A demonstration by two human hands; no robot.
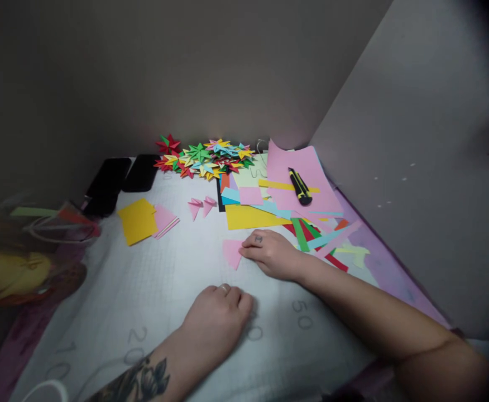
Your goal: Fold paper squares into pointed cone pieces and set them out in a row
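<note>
A folded piece of pink paper (231, 253), roughly triangular with its point toward me, lies flat on the white marked sheet. At its right edge my right hand (272, 254) is closed, thumb and fingertips pinching the paper. Nearer to me, my left hand (221, 312) rests on the sheet as a loose fist, a ring on one finger. Its fingertips are tucked under and out of sight, and nothing shows in it. Beyond the hands stand two small folded pink paper pieces (201, 206). Yellow paper squares (138, 221) and pink folded papers (166, 221) lie to the left.
Colourful folded paper stars (202, 158) are heaped along the wall. Pink sheets (320, 167) with a black and yellow utility knife (300, 187) on top lie back right, near scattered paper strips (324, 240). Dark phone-like slabs (141, 173) lie back left. A blurred yellow object (14, 273) is at far left.
</note>
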